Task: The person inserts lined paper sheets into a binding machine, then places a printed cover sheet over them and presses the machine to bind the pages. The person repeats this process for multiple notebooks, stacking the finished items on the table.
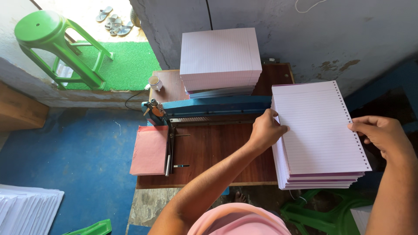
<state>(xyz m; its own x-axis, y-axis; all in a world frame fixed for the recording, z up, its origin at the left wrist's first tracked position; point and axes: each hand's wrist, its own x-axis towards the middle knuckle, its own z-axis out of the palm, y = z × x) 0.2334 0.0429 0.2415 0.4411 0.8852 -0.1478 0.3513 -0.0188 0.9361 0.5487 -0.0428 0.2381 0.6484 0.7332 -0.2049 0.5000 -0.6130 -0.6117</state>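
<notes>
A thick stack of ruled white paper (315, 130) with punched holes along its right edge lies at the right of a brown wooden table (209, 150). My left hand (266, 129) grips the stack's left edge, fingers curled over the top sheets. My right hand (378, 132) touches the punched right edge. A second stack of ruled paper (220, 56) rests at the back of the table, behind a blue punching machine (209, 106).
Pink sheets (150, 150) lie at the table's left edge beside the machine's metal lever (168, 152). A white cup (154, 82) stands at the back left. A green stool (56, 43) and sandals are on the upper left. More white paper (26, 209) lies bottom left; a green stool (322, 213) stands below the table.
</notes>
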